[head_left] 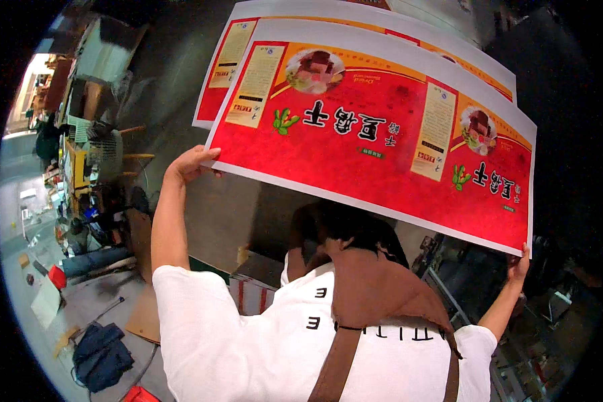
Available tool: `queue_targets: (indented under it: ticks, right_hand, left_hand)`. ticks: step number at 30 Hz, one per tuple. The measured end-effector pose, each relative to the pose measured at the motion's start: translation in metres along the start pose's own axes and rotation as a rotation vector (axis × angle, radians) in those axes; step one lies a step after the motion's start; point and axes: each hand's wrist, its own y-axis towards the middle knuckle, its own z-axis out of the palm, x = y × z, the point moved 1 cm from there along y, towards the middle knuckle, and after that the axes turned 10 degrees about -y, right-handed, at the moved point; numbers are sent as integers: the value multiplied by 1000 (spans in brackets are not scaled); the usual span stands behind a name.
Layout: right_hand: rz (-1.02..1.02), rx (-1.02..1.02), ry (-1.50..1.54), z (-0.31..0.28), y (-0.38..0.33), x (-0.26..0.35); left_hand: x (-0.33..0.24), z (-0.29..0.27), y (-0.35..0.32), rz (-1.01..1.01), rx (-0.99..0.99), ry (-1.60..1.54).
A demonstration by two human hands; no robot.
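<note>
A large printed sheet [355,161], red with yellow bands, food pictures and dark lettering, is stretched between my raised hands. My left hand [195,163] pinches its near left corner, thumb on top. At the near right corner, my right hand [518,264] grips the edge, with most of its fingers hidden. Beyond and partly under this sheet lies another printed sheet [222,100] of the same design, its far part showing. Whether more sheets lie beneath, I cannot tell. My white sleeves and brown apron [388,285] fill the lower middle.
Dark blue cloth [102,357] lies at the lower left, near a brown board [147,315]. Farther up are a dark blue roll [97,261], a red object [57,277] and a yellow frame [80,164]. Metal rails [449,295] run along the lower right.
</note>
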Motion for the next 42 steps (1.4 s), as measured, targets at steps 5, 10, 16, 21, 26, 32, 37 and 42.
queue_targets:
  ticks: [5,10,16,21,26,32,37,42]
  right_hand:
    - [-37,-94,17,7,-20,13]
    - [-48,148,-107,-26,-27,19]
    - [-256,-98,-61,-33,-37,-11]
    - [-427,-100,41,-23,-58,-17]
    - [-481,-149,84,-2,-146,-17]
    - [-579,49,4,68,-207,46]
    - [-535,47,-274,154,-246,89]
    - [-489,224,-321,230,-297,0]
  left_hand:
    - [6,-3,6,34,63,-46]
    - [12,-1,14,23,107,-38]
    - [-2,13,9,355,26,11]
    - [-38,77,-63,596,69,65]
    - [-80,171,-143,730,162,385]
    - [-124,291,-224,728,585,773]
    - [-154,327,-271,671,665,1179]
    - [-90,287,-253,479,755,1461]
